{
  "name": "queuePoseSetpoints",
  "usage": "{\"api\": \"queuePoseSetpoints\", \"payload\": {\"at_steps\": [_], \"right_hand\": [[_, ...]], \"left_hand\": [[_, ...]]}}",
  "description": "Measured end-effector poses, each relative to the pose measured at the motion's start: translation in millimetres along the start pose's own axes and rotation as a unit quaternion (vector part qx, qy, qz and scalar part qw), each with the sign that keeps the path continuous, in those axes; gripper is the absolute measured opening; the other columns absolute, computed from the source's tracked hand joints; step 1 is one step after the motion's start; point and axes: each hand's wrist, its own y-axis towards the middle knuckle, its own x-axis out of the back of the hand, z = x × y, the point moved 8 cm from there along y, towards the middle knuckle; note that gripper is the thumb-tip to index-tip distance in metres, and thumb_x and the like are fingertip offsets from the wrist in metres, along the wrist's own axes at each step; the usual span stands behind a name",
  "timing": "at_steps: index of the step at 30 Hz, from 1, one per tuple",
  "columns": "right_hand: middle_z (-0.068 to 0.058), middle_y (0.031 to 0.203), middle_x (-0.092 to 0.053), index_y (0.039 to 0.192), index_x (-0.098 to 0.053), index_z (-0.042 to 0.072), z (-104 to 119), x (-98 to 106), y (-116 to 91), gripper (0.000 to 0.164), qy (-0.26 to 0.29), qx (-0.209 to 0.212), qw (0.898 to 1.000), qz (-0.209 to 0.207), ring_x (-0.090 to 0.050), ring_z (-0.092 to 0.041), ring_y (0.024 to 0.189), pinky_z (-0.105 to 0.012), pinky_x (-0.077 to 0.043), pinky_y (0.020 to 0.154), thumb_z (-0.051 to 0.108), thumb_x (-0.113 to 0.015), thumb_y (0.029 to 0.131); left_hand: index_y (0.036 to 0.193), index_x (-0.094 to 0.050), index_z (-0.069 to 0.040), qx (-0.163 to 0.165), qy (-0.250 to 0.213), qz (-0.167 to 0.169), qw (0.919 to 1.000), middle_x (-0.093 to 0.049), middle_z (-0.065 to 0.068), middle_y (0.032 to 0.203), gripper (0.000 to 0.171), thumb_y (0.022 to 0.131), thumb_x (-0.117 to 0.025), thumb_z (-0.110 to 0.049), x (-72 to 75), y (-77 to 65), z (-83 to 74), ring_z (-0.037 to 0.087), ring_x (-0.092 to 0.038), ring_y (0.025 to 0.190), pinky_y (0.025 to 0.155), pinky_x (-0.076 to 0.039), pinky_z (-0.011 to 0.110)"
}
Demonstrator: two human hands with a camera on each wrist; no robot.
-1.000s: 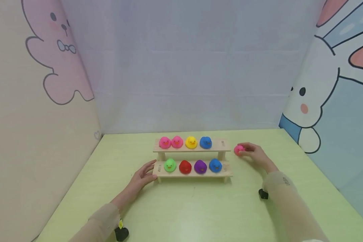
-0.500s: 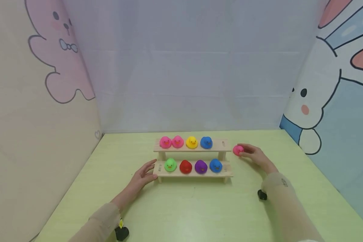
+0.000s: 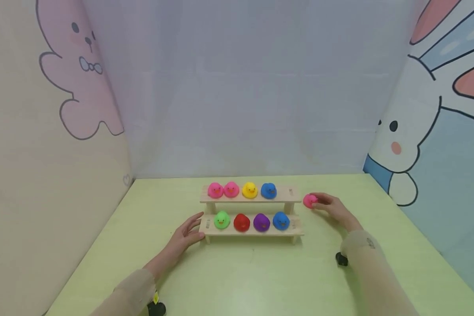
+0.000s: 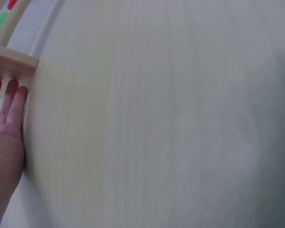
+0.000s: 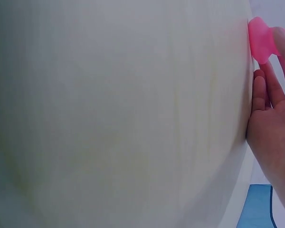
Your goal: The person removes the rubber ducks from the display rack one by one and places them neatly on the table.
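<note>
A two-tier wooden rack (image 3: 253, 234) stands on the table with a row of toy ducks on each tier. My left hand (image 3: 181, 237) rests at the rack's left end, fingertips touching it; in the left wrist view its visible fingers (image 4: 16, 104) are nearly straight beside a wooden leg (image 4: 16, 64). To the right of the rack, my right hand (image 3: 333, 208) pinches a pink rubber duck (image 3: 310, 201) between thumb and fingers. In the right wrist view that duck (image 5: 260, 42) sits low against the tabletop.
The upper tier carries two pink ducks (image 3: 231, 189), a yellow duck (image 3: 250, 190) and a blue duck (image 3: 268, 191). Below are a green duck (image 3: 222, 220), a red duck (image 3: 242, 223), a purple duck (image 3: 261, 223) and another blue duck (image 3: 281, 221). Cloth walls (image 3: 245, 87) enclose the table.
My right hand has shifted slightly left with the pink duck, toward the rack. The left hand stays at the rack's end. The head view has tilted a little.
</note>
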Motion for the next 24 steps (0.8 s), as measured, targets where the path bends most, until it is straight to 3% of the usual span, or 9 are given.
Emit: {"api": "queuePoseSetpoints", "payload": {"at_steps": [8,24], "right_hand": [[-0.028,0.148,-0.044,0.144,-0.045,-0.001,3.2,2.2,0.8,0.056,-0.011,0.022,1.000,-0.005,-0.038,-0.046,0.138,-0.064,-0.027,0.118,0.024,-0.063,0.097],[-0.028,0.148,-0.045,0.143,-0.045,-0.002,3.4,-0.8,-0.6,0.055,-0.002,0.013,1.000,0.003,-0.040,-0.044,0.136,-0.062,-0.029,0.118,0.022,-0.063,0.097]], "left_hand": [[0.155,-0.030,-0.028,0.004,0.001,-0.002,1.0000,-0.038,0.016,0.156,0.071,0.094,-0.066,-0.022,-0.5,2.1,-0.7,0.036,-0.051,0.136,0.115,-0.041,0.052],[0.154,-0.032,-0.028,0.013,0.000,0.007,0.9999,-0.037,0.014,0.157,0.069,0.094,-0.066,-0.022,-1.2,0.5,0.3,0.035,-0.050,0.136,0.115,-0.040,0.051]]}}
